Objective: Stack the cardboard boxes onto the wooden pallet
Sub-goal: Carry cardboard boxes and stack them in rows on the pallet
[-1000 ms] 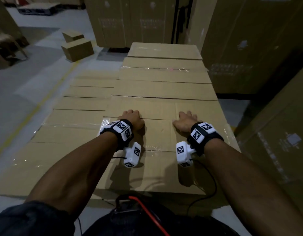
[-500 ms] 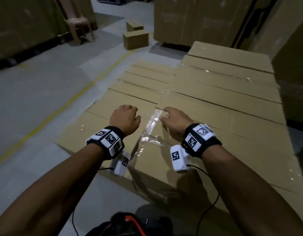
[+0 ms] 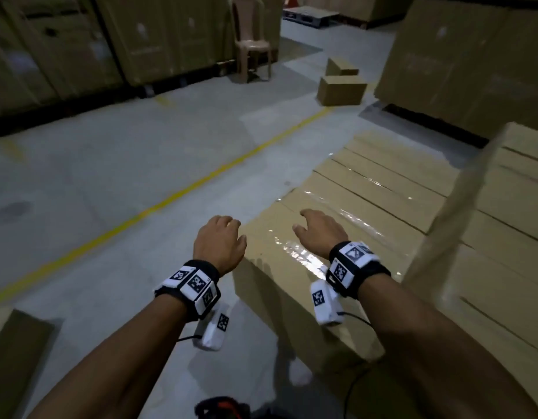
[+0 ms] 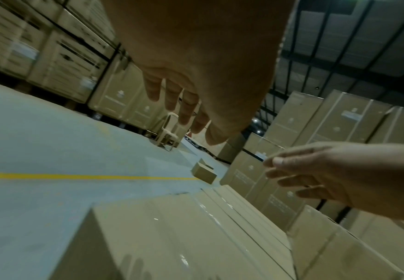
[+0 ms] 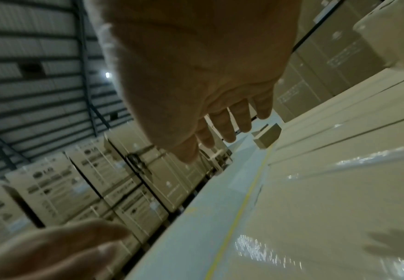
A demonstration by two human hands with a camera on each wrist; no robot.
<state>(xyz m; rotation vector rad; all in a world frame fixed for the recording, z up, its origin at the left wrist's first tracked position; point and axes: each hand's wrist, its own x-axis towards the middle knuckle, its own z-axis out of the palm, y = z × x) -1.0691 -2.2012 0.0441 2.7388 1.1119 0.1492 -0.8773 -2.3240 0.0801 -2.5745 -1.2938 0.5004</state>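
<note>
Both hands hang loose and hold nothing: the left hand (image 3: 220, 244) off the near corner of the low stack of cardboard boxes (image 3: 367, 213), the right hand (image 3: 320, 234) above its shiny wrapped top. A taller stack (image 3: 503, 237) stands just right of it; two small boxes (image 3: 341, 89) sit beyond it on the floor.

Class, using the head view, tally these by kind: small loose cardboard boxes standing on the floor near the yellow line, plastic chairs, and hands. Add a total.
Small loose boxes: 2, the nearer box and the farther box
Chairs: 1, the plastic chair
Hands: 2, the left hand and the right hand
Total: 5
</note>
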